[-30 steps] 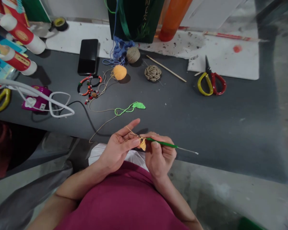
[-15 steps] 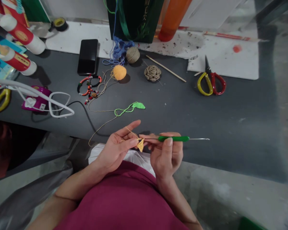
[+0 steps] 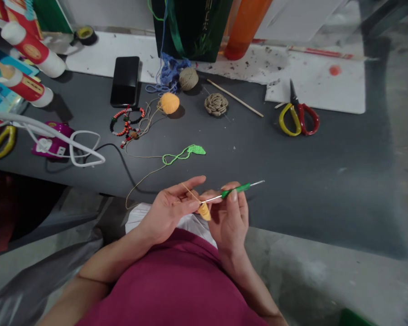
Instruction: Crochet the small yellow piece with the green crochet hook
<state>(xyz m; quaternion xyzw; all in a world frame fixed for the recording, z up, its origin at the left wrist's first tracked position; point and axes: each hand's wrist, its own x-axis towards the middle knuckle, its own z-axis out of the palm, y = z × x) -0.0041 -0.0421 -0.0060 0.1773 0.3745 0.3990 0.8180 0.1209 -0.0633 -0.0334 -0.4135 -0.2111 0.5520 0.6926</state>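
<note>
Between thumb and fingers, my left hand (image 3: 172,206) pinches a small yellow crochet piece (image 3: 205,212). A strand of yellow yarn runs over its raised index finger. My right hand (image 3: 230,213) grips a crochet hook (image 3: 237,189) by its green handle; one metal end reaches the top of the yellow piece, and the other points up to the right. Beyond the hands lies a small green crochet leaf (image 3: 196,149) with a loose green tail. The yellow yarn ball (image 3: 169,103) rests farther back on the grey table (image 3: 292,181).
Scissors (image 3: 299,115) lie to the right, near a wooden stick (image 3: 236,98). A brown crocheted flower (image 3: 216,104), a beige yarn ball (image 3: 188,79), a phone (image 3: 125,81) and beaded bracelets (image 3: 126,121) sit farther back. White cables (image 3: 47,127) cross the left side.
My right hand has shifted slightly left, and the hook now slants up to the right instead of lying level. The yellow piece has turned between the hands.
</note>
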